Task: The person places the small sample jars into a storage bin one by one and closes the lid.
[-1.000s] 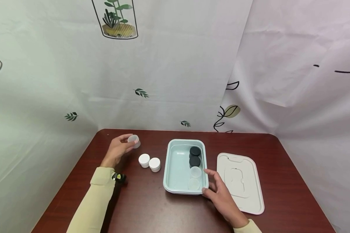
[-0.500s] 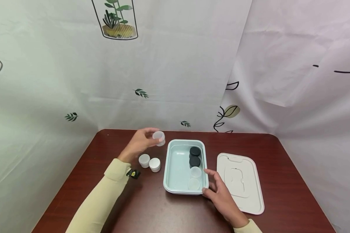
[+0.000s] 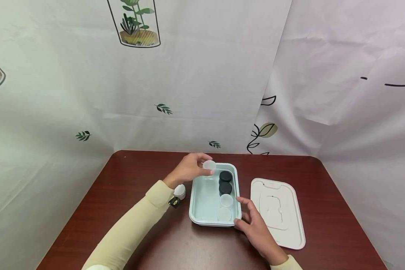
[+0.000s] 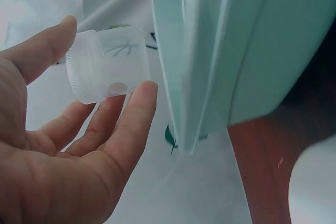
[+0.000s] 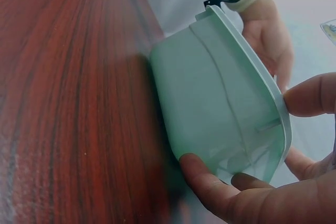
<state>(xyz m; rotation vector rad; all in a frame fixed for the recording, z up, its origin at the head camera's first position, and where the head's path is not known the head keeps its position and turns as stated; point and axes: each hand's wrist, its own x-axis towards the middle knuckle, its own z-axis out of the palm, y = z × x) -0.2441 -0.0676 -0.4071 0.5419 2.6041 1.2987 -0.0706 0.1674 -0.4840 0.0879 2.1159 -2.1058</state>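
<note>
My left hand (image 3: 191, 167) pinches a small translucent screw-lid jar (image 4: 109, 65) between thumb and fingers, over the far left corner of a pale mint tub (image 3: 202, 200). Down the tub's right side stand two black-lidded jars (image 3: 225, 182) and two translucent jars (image 3: 225, 207) in a row. My right hand (image 3: 256, 228) holds the tub's near right corner, thumb at the rim and fingers against the outer wall (image 5: 210, 103). Left of the tub a white jar (image 3: 180, 191) shows partly behind the left forearm.
A white rectangular lid (image 3: 279, 213) lies flat on the dark red-brown table (image 3: 128, 180), right of the tub. Behind the table's far edge hangs a pale curtain (image 3: 202, 82) with leaf prints.
My left hand has carried the translucent jar rightward from the table's left side to over the tub. One white jar is now hidden behind the left arm. The right hand stays put.
</note>
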